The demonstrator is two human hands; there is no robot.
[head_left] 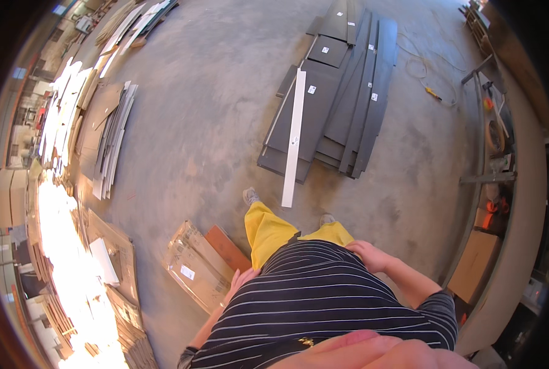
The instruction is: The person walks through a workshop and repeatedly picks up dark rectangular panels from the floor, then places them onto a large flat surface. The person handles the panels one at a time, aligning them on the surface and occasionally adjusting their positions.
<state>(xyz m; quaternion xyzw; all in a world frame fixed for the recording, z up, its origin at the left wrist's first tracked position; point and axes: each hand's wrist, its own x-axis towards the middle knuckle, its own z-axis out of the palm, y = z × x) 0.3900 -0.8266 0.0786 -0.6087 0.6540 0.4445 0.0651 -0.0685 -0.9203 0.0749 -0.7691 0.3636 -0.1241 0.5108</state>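
My left hand (pixel 242 280) lies against my left hip, beside the striped shirt (pixel 323 289), its fingers stretched out and nothing visible in them. On the other side, my right hand (pixel 370 254) rests at my waist where the shirt meets the yellow trousers (pixel 267 230). Its fingers lie along the cloth, partly hidden, and hold no visible object. Ahead of my feet, dark grey panels (pixel 323 117) with small white labels lie in overlapping stacks on the floor. A long white strip (pixel 294 138) lies across them, its near end reaching past the stack toward me.
Cardboard packages (pixel 194 267) and a reddish-brown board (pixel 227 246) lie left of my legs. Further left are stacked boards (pixel 110 144) and flattened cardboard. A metal shelf frame (pixel 488 178) with a brown box (pixel 473 265) stands right; a cable with a yellow connector (pixel 433 93) lies beyond the panels.
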